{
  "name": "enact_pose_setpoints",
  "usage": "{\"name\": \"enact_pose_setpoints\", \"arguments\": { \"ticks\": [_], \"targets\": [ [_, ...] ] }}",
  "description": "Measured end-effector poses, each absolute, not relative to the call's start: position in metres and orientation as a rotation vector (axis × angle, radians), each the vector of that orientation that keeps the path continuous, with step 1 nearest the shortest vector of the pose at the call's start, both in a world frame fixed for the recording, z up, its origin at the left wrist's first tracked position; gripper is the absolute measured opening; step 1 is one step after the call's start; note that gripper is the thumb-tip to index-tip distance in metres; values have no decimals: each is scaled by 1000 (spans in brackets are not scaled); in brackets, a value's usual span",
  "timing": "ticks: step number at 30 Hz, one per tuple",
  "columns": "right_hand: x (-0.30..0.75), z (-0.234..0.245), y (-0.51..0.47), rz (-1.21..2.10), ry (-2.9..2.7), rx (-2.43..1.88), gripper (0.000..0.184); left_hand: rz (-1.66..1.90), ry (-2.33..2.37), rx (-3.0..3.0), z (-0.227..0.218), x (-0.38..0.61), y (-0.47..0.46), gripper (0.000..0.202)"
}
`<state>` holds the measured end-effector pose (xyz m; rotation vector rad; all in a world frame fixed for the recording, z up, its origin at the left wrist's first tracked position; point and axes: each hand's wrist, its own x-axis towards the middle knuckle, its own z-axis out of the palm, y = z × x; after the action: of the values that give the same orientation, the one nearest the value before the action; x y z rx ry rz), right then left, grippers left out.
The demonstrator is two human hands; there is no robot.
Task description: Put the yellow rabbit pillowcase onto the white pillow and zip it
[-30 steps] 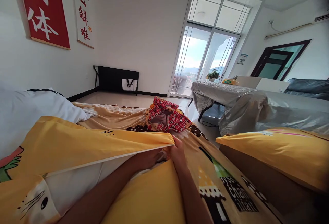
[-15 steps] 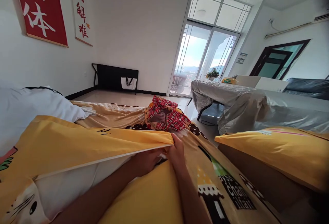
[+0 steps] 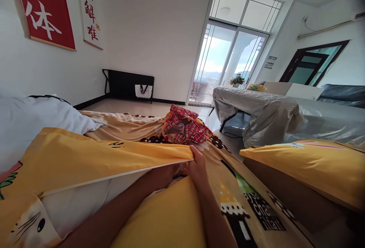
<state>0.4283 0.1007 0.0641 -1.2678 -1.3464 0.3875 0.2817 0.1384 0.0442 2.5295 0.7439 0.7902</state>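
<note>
A yellow pillowcase point(image 3: 85, 157) with cartoon prints lies across my lap, its opening facing me and a white pillow point(image 3: 80, 198) showing inside. My left hand point(image 3: 162, 176) reaches into the opening at its far corner, fingers hidden by the cloth. My right hand point(image 3: 196, 164) pinches the corner of the pillowcase's upper edge, fingers closed on the fabric. Both hands meet at that corner.
A tan patterned bedsheet point(image 3: 128, 126) covers the bed, with a red plaid cloth point(image 3: 185, 126) bunched on it. White bedding point(image 3: 34, 122) lies at left. A second yellow pillow point(image 3: 308, 164) rests at right. Beyond stand a plastic-covered table point(image 3: 256, 107), a dark sofa point(image 3: 342, 96) and glass balcony doors point(image 3: 225, 65).
Hardly anything differs. My hands stay at the pillowcase corner; the view has shifted slightly.
</note>
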Motion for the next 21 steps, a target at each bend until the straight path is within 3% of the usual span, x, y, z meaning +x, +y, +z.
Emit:
{"name": "enact_pose_setpoints", "arguments": {
  "ticks": [5,10,17,21],
  "targets": [
    [428,67,100,205,-1378,-1356,12,833,761,2479,28,284,147,48],
    [429,67,99,257,-1394,-1444,11,814,772,2475,28,282,145,50],
    [429,67,99,263,-1397,-1409,15,787,787,2425,44,278,135,50],
    [433,62,102,357,-1399,-1342,27,799,844,2276,43,279,137,50]
  ]
}}
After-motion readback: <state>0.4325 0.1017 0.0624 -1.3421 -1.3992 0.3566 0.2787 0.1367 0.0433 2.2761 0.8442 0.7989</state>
